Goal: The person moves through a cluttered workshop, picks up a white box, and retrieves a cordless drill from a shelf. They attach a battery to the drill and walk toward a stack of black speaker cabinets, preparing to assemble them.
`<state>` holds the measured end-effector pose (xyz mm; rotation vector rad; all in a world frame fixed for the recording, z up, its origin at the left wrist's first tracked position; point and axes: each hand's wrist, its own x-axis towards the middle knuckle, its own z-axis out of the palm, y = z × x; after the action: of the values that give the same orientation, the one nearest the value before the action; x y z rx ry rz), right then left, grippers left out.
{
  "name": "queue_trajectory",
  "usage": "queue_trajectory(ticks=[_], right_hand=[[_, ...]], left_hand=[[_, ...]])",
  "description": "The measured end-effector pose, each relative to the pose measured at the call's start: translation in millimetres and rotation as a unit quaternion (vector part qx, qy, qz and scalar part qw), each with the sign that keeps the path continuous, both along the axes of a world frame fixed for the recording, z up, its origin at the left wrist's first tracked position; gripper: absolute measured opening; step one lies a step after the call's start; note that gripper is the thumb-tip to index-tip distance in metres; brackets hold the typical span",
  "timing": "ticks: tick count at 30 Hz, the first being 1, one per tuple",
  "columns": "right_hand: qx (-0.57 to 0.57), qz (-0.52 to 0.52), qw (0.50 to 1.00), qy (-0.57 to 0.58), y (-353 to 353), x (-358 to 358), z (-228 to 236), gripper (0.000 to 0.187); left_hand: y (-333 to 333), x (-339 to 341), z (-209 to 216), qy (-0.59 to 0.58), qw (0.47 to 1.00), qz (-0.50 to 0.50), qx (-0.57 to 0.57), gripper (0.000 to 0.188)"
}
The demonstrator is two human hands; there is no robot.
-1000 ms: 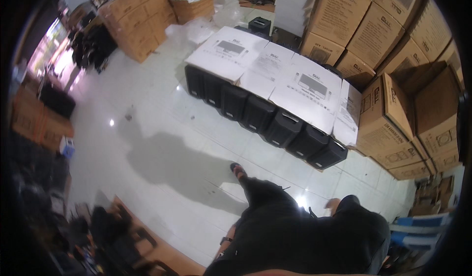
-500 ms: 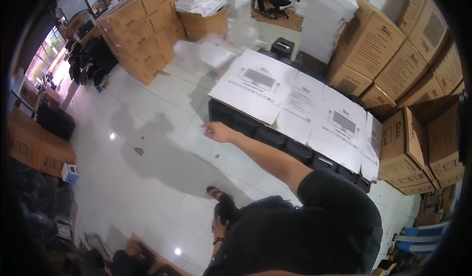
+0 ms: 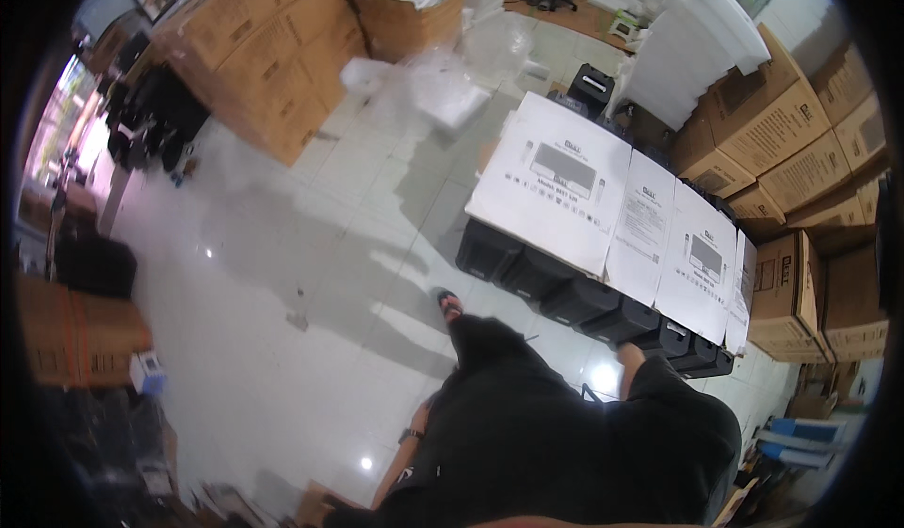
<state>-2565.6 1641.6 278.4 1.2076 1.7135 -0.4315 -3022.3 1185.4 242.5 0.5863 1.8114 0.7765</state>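
Left: open tiled floor (image 3: 282,246).
Ahead: row of black units (image 3: 574,297) under flat white cartons (image 3: 603,208).
Right: stacked brown boxes (image 3: 800,283).

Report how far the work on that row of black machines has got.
Done: the black machines stand in a row on the floor, with white cardboard sheets laid over them. In hand: nothing that I can see; the left hand hangs by the hip, and the right is hidden. Left, probably: the machines sit unboxed beside stacked brown boxes.
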Motion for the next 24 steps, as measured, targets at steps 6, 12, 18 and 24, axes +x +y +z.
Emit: queue_trajectory(ticks=[6,12,18,24], right_hand=[[0.131,-0.218,0.964,0.083,82,-100,8,0.039],[0.09,-0.165,0.811,0.554,220,-559,98,0.043],[-0.196,-0.094,0.658,0.721,253,-785,242,0.042],[0.091,-0.336,0.778,0.523,279,-698,113,0.045]], left_hand=[[153,-177,18,0.127,0.966,-0.119,-0.19,0.063],[278,-319,74,0.299,0.923,-0.133,-0.204,0.074],[422,-493,47,0.174,0.937,-0.265,-0.146,0.077],[537,-606,48,0.108,0.936,-0.316,-0.114,0.075]])
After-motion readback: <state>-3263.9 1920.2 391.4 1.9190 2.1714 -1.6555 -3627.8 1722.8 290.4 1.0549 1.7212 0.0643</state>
